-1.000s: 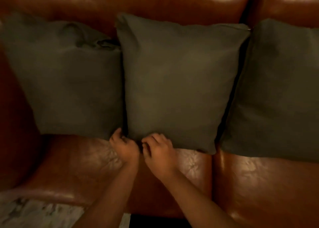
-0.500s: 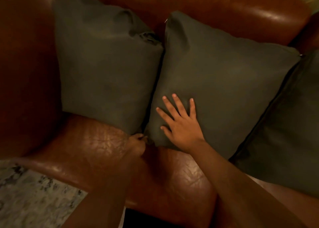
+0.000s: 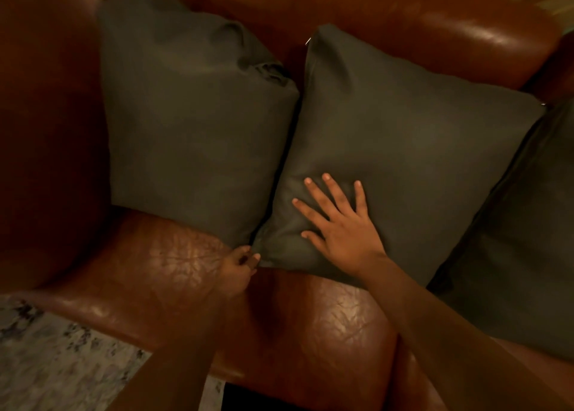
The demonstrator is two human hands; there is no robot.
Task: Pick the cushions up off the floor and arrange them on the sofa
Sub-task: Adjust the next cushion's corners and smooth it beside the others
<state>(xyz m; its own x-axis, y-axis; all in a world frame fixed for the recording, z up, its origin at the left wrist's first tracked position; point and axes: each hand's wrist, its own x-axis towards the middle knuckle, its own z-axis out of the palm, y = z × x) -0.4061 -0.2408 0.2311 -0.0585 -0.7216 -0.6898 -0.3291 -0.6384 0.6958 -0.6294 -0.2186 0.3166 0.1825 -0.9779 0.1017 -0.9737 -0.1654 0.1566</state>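
Right hand (image 3: 338, 227) lies flat, fingers spread, on the middle cushion (image 3: 403, 131); left hand (image 3: 237, 266) pinches its near corner. Another cushion (image 3: 192, 124) stands beyond the left hand, on a leather sofa (image 3: 174, 255).

1. Cushions: three, all of the same dark grey-green cloth. They are the left cushion (image 3: 192, 124), the middle cushion (image 3: 403, 124) and the right cushion (image 3: 521, 239). The right one is cut off by the picture's edge.
2. Sofas: one brown leather sofa (image 3: 174, 270), which carries all three cushions in a single row.
3. Hands: two, the left hand (image 3: 237, 264) and the right hand (image 3: 338, 224). Each shows a bare forearm, so two forearms.
4. Rugs: one pale mottled rug (image 3: 46, 364), at the lower left.
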